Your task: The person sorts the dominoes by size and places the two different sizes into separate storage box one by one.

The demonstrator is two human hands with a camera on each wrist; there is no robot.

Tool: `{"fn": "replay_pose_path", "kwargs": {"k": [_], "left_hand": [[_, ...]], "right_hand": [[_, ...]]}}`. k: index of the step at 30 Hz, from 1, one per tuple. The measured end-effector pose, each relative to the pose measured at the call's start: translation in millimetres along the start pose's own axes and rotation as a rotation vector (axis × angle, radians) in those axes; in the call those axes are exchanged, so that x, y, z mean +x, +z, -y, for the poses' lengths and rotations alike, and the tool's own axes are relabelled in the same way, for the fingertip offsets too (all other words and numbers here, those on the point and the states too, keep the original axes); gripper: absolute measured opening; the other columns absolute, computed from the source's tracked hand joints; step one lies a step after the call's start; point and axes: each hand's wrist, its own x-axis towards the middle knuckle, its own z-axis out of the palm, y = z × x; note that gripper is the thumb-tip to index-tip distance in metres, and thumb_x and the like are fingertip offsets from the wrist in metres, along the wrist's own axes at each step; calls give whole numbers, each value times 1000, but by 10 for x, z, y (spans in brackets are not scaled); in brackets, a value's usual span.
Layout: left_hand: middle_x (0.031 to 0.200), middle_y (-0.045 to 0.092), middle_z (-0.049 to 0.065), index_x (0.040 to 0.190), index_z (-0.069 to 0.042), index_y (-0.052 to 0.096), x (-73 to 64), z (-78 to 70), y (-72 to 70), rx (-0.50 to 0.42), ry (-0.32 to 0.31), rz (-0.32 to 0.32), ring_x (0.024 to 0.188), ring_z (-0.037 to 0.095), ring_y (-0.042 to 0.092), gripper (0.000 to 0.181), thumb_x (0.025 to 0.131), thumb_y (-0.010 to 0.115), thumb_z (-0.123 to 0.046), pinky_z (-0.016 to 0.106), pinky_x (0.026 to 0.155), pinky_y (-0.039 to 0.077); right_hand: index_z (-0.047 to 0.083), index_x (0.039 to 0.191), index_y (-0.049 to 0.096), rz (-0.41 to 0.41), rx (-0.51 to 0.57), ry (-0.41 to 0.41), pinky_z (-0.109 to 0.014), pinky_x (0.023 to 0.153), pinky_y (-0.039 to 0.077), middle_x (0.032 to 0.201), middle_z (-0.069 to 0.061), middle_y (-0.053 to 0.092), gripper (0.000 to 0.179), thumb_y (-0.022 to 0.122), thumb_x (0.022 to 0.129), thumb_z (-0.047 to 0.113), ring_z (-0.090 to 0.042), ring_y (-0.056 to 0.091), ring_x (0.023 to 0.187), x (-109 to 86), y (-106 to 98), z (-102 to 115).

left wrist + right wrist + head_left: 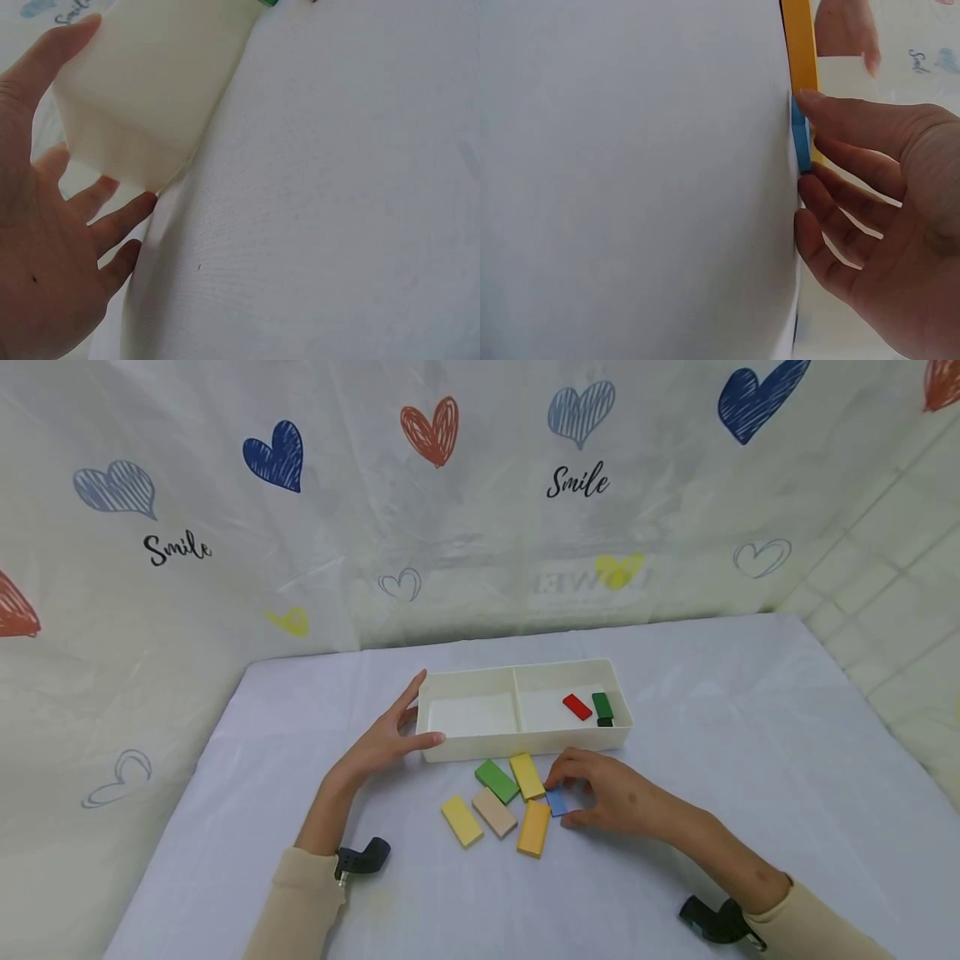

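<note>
A white two-compartment box (pixel 480 747) stands on the cloth. My left hand (pixel 386 739) holds its left end, thumb on the front wall and fingers spread along the end wall, as the left wrist view shows. My right hand (pixel 618 793) pinches a small blue block (pixel 557 802) lying on the cloth in front of the box; thumb and fingertips are at its opposite ends. Close beside it lie an orange block (pixel 533 829) and a yellow block (pixel 527 776). In the right wrist view the blue block (pixel 801 139) shows edge-on beside the thumb.
A green block (pixel 497 781), a tan block (pixel 494 812) and a pale yellow block (pixel 462 821) lie left of the orange one. Inside the right compartment are a red block (pixel 577 707) and a green block (pixel 602 705). A heart-printed curtain (pixel 480 527) hangs behind the table.
</note>
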Motion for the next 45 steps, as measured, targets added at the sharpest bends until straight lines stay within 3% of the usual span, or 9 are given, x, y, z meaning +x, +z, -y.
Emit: {"fn": "replay_pose_path", "kwargs": {"k": [9,32,45], "left_hand": [[175,17,-6,158,-63,10,31,-30,-39,-2,30,0,160,31,30,99,90,80,-42,70,120,29],[175,17,-6,156,-65,11,34,-26,-27,-10,10,-3,159,30,31,100,89,81,-42,70,121,28],[175,17,-5,159,-60,11,6,-2,-12,-18,6,6,160,31,31,101,89,81,-41,69,121,28]], "right_hand": [[23,108,71,-19,16,-35,-23,82,55,112,11,65,35,91,80,15,-11,56,95,32,-33,1],[19,111,69,-74,97,-35,-27,86,58,107,7,66,35,89,83,16,-12,62,96,-17,-96,-11],[19,112,75,-185,133,-116,-29,84,60,111,9,65,29,86,86,13,-15,65,99,-41,-71,6]]}}
